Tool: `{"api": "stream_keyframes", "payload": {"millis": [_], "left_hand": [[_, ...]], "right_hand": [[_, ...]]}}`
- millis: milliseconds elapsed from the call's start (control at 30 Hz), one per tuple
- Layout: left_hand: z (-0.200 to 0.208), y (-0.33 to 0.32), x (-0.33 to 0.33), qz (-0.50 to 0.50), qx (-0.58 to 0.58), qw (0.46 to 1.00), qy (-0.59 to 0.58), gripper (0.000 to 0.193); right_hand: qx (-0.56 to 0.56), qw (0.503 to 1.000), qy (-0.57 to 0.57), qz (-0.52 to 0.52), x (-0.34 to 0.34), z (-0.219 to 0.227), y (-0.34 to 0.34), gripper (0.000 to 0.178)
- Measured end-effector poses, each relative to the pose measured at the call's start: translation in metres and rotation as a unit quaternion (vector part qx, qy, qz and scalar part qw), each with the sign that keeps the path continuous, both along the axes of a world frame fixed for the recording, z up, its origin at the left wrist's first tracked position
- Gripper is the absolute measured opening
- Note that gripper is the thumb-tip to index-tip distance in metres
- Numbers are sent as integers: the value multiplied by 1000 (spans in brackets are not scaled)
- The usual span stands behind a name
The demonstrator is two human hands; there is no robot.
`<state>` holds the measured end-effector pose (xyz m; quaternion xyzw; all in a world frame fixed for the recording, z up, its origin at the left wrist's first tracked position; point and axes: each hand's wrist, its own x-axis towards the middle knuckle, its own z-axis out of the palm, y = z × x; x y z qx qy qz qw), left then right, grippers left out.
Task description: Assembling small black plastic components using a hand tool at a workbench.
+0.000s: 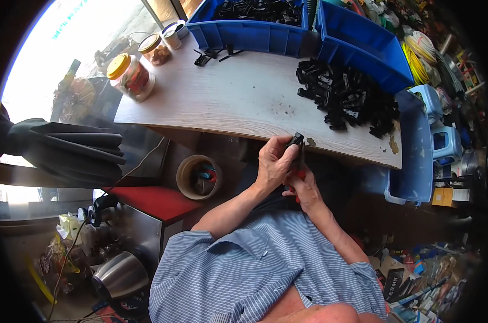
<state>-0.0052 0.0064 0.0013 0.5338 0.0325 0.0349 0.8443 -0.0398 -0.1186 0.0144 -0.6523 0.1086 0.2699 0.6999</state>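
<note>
Right now, from my head view, my left hand point(273, 161) pinches a black clip point(295, 140) at the table point(238, 97) edge. My right hand point(303, 188) closes around a red-handled tool point(298, 175) just below. More clips point(346, 97) lie piled well apart, by the blue bins point(362, 43).

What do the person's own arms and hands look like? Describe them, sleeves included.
Both hands, left hand and right hand, are bare, with no gloves. The forearms are bare too. Short sleeves of a blue and white striped shirt end near the elbows.
</note>
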Motion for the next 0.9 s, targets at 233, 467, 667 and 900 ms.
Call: {"api": "stream_keyframes", "payload": {"millis": [233,467,667,900], "left_hand": [[-3,0,-1,-3,45,999,6,23],[-3,0,2,-3,67,998,4,22],[-6,-2,1,-15,88,996,-5,22],[0,-6,7,-18,189,982,-15,20]], "right_hand": [[-7,1000,-15,1,0,1,2,47],[30,999,-20,4,3,-6,1,38],[43,998,43,-11,2,-17,-2,26],[85,995,23,-41,-5,-28,-9,26]]}}
